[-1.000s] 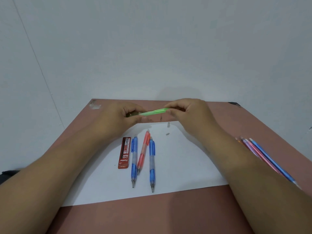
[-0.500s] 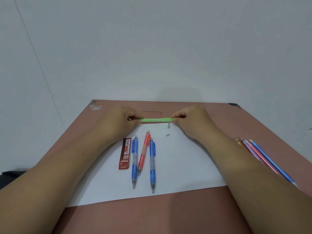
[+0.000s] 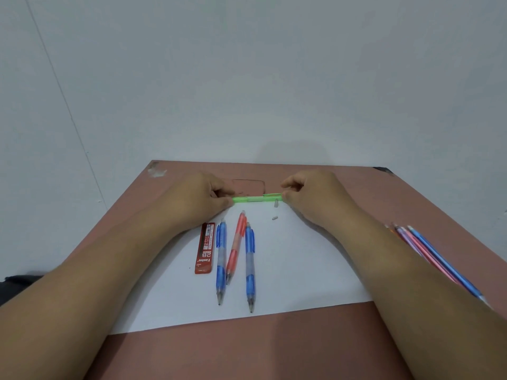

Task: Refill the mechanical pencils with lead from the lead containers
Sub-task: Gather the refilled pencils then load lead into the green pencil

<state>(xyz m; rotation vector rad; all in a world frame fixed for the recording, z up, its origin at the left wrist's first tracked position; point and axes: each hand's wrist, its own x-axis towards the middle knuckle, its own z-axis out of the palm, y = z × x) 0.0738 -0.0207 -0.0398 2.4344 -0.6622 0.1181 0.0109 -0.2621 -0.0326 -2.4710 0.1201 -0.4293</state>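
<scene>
Green pencil held crosswise near the counter's far edge

Left hand [image 3: 203, 200] and right hand [image 3: 310, 196] each pinch one end of the green pencil [image 3: 253, 199]; its long axis spans between them.

On the white paper [image 3: 288, 270] there are four mechanical pencils: one green [image 3: 253, 199] at its far edge, two blue [image 3: 221, 259] [image 3: 250, 266] and one red [image 3: 236, 246]. Also one red lead box [image 3: 204, 248] and two small caps [image 3: 276, 203] [image 3: 275, 217]. Right of the paper lie several colored pencils [image 3: 428, 253].

Soft, even light (faint shadows), wide-angle stretching at edges.
</scene>
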